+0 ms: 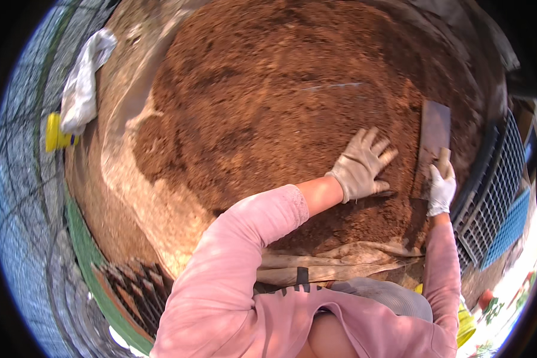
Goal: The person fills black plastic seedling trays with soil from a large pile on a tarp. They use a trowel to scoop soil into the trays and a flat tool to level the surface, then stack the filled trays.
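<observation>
A broad mound of reddish-brown loose soil point(259, 107) lies before me on a pale cloth sheet point(179, 210). My left hand point(362, 165), in a dusty beige work glove, is spread palm down over the near right part of the soil, its fingers apart. To its right, my right hand point(442, 188) wears a white glove and grips a flat rectangular plate point(435, 123). That plate points away from me along the right side of the soil. How its near end is held is partly hidden by the glove.
Black mesh trays point(496, 179) and a blue mesh tray point(508, 228) stand at the right. A stack of seedling-type trays point(134, 291) sits at lower left. A white sack point(83, 85) and a yellow container point(56, 134) are at the left edge, beside netting point(22, 215).
</observation>
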Available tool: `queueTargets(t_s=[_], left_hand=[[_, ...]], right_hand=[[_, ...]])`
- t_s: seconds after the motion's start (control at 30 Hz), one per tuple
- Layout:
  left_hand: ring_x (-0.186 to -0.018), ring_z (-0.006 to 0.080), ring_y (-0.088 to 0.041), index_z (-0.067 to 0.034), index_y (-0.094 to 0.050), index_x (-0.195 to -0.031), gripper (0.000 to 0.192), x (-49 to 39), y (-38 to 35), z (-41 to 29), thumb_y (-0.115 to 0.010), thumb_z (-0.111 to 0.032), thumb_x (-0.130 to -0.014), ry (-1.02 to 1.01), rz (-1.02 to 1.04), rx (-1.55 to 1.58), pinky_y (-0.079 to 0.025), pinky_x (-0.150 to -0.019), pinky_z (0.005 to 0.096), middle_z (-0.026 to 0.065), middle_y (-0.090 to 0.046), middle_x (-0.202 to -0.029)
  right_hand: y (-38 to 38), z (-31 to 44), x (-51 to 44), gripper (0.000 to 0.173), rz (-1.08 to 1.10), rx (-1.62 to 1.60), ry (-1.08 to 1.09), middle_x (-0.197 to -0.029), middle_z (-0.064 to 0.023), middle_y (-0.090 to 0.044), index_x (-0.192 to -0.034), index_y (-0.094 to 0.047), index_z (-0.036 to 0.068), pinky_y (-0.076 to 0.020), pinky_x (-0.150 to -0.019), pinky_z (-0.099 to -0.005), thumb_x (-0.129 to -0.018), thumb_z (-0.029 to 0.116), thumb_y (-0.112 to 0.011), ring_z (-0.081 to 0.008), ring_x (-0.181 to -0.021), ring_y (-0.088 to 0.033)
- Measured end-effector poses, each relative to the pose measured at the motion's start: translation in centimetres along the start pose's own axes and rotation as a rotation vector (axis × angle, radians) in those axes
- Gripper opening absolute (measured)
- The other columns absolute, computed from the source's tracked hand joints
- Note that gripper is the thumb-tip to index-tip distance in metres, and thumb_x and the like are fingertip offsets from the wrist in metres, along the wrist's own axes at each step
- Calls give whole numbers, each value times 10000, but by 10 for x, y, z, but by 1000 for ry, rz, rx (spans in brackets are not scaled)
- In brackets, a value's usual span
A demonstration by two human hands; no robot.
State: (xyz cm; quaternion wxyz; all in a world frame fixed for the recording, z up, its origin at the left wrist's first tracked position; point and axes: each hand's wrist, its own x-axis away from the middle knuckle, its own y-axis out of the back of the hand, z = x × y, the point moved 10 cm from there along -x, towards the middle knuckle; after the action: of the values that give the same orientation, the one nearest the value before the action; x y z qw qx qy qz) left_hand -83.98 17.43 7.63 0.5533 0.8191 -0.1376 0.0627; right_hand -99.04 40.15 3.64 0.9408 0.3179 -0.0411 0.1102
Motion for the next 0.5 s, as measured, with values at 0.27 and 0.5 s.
queueTargets(t_s=[0.27,0.5], left_hand=[[-1486,351,-263,-340,-416,-1506,641,264,50,273,-472,-653,-950,820,-36,-494,-146,-1237,495,105,-311,-1617],[-1471,395,-263,-164,-319,-1562,876,277,-5,228,-439,-741,-914,789,-391,85,-135,-1229,522,166,-354,-1583]], right_hand=[[20,3,-17,426,-46,52,115,-1070,-42,-687,-1247,-629,-32,-488,-873,-265,-890,173,-739,-121,-929,-619],[30,24,-22,419,-149,119,110,-981,-70,-723,-1134,-693,-30,-501,-839,-291,-837,249,-792,-155,-879,-647]])
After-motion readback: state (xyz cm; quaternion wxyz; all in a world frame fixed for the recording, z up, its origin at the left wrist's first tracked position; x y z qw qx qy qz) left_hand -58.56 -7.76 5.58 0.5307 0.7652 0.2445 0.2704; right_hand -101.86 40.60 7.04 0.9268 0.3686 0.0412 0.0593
